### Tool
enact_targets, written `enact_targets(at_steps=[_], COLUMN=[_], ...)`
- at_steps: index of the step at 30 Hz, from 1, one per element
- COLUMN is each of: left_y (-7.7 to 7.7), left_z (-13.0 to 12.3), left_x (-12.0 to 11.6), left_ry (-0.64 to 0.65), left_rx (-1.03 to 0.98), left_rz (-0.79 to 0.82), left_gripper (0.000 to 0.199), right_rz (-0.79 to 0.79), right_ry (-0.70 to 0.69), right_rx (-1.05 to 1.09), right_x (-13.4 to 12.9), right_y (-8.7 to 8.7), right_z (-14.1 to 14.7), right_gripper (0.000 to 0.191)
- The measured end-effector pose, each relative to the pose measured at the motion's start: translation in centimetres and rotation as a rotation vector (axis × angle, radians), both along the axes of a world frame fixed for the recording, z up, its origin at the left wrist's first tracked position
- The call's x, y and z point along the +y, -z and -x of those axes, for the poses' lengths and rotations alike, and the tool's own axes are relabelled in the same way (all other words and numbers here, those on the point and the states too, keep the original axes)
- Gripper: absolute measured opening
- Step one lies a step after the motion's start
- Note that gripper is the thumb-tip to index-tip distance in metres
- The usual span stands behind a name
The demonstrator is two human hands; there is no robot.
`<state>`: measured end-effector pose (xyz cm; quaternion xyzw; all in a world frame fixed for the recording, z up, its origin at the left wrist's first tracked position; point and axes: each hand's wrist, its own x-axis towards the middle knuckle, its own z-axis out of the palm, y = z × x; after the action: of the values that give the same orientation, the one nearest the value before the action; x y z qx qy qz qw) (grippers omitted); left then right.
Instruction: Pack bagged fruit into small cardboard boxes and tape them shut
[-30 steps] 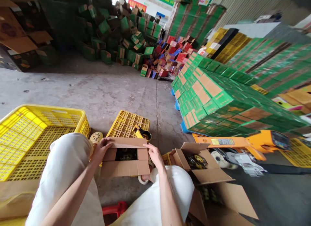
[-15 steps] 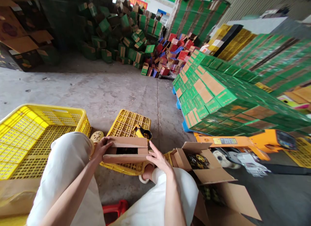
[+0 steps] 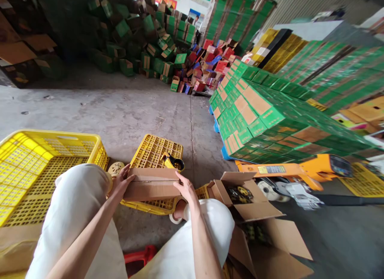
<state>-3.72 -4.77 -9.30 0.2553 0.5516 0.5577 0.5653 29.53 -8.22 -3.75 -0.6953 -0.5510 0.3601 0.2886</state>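
My box [image 3: 153, 190] sits on the upturned yellow crate [image 3: 156, 145] between my feet, its long flaps folded in, nearly meeting. If I ease off either end, I reckon the flaps could spring up; pressing unevenly might skew the seam or tip the box. The tape gun [image 3: 171, 163] lies just beyond and could get nudged. My left hand [image 3: 120, 184] grasps the left end, my right hand [image 3: 187, 188] the right, both half-curled, fingers on the cardboard.

Daylight showed at the far end behind heaped cartons [image 3: 162, 43], while a scuffed concrete floor [image 3: 126, 105] with one long seam stretched past stacked green cartons [image 3: 261, 119] toward a ribbed wall [image 3: 295, 9] at upper right.
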Motion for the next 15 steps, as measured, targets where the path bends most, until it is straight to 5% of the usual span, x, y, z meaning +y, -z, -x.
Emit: enact_targets(at_steps=[7, 15], left_y=[0.1, -0.8], left_z=[0.5, 0.0], left_x=[-0.8, -0.9], left_ry=[0.029, 0.049], left_rx=[0.142, 0.208], left_rz=[0.165, 0.141], left_gripper=[0.049, 0.027], right_rz=[0.020, 0.001], right_ry=[0.034, 0.056], right_rx=[0.069, 0.139], right_x=[-0.4, -1.3], right_y=[0.1, 1.4], right_z=[0.5, 0.0], right_gripper=[0.061, 0.049])
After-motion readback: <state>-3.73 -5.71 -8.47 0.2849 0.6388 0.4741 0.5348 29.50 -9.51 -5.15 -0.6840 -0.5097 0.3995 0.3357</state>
